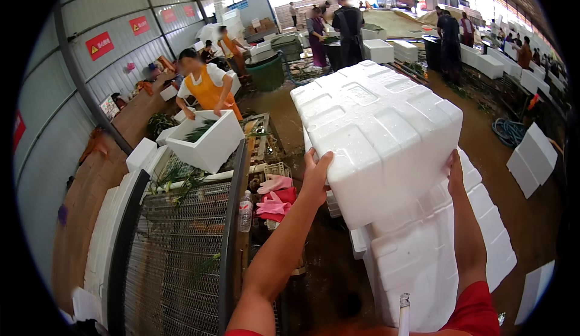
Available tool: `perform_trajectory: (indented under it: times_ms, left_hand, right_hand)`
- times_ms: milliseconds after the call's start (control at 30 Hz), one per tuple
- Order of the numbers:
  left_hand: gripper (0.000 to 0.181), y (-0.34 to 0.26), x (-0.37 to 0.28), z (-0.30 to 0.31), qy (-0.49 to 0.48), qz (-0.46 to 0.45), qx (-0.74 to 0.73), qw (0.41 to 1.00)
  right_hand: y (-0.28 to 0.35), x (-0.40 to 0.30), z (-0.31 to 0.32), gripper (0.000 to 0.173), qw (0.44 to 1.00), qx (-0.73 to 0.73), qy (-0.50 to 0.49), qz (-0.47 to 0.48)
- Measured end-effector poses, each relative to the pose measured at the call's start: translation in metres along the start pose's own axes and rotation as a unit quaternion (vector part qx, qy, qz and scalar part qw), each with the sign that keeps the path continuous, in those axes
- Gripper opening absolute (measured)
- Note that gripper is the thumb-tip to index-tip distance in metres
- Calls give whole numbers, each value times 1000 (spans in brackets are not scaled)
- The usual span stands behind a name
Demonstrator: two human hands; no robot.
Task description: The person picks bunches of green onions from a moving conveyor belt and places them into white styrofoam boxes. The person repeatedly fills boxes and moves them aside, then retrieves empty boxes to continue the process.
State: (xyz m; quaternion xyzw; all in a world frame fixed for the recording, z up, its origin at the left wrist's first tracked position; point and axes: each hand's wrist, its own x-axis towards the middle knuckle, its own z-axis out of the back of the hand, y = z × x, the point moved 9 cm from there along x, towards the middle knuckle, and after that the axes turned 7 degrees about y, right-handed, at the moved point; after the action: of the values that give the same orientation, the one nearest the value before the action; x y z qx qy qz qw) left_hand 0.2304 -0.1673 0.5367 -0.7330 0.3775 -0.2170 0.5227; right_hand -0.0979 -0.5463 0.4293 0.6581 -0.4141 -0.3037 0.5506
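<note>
A large white styrofoam box [380,141] is gripped between my two hands, its moulded, wet-looking base facing up. My left hand [317,173] presses on the near left corner, thumb on the side. At the right side of the box, my right hand [454,173] holds it with the fingers partly hidden. Below and behind it stand more white styrofoam boxes [417,263], stacked. To the left runs a metal mesh conveyor [181,254] with green leaves scattered on it. A lit cigarette [404,313] juts up at the bottom of the view.
Across the conveyor, a person in an orange apron [206,87] handles an open styrofoam box [206,141] with green leafy stalks inside. Pink gloves [274,195] and a plastic bottle [245,211] lie beside the conveyor rail. Foam lids [532,159] and a coiled hose [507,132] are at right.
</note>
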Motion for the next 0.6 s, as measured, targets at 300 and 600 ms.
perform_trajectory:
  times_ms: [300,600]
  left_hand:
    - [80,-150,-197,120,-22,-240,-61,969]
    - [85,-128,-562,261,-176,-394,-64,900]
  right_hand:
    - [136,-108,-141,76,963,-16,140,229]
    - [98,-269,-424,54,809,478,329,-96]
